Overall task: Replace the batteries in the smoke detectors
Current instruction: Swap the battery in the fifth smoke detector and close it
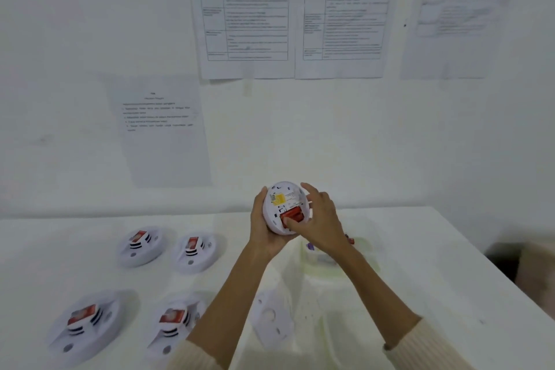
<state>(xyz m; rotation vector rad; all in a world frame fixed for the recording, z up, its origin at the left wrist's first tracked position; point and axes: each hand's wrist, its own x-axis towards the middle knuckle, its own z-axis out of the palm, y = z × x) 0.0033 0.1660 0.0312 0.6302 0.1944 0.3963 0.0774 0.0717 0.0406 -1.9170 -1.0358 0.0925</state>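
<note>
Plainly, the round white plastic smoke detector (285, 198) is held above the white counter's (420, 249) far edge, the left hand's (264, 231) grip curled round its rim, the right hand's (322, 222) grip pinching the red rectangular battery (292, 215) in its bay. Pushed askew, it could jam.

Cream ribbed knit sleeves (426, 342), bare forearms (228, 288)

Nothing legible here: the printed sheets (246, 9) taped to the wall (75, 24) carry tables and lines too blurred to read, and the yellow label (279, 199) on the held smoke detector (289, 189) is just a smear.
</note>
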